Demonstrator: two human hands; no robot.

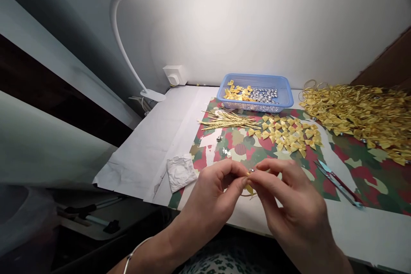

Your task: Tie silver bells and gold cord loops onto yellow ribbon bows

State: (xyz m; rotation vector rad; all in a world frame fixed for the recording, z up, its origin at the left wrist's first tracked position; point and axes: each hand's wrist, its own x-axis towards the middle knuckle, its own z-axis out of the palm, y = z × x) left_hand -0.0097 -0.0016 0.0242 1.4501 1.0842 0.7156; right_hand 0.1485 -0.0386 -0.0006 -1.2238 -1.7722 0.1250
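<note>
A pale wall (199, 17) is rising behind the white worktop (382, 229). A yellow bow heap (362, 109) is lying at the right, a blue basket (285, 93) standing near the wall. Both grips are narrow: the left hand (216, 190) is pinching yellow ribbon (249, 189), which is hanging below its fingertips; the right hand (293, 199) is pinching a silver bell (251, 170).

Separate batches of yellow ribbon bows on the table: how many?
3: a batch in the blue perforated plastic basket, a spread on the camouflage-patterned sheet, a big heap at right. Bare left hand and bare right hand block some view; more may be hidden.
</note>
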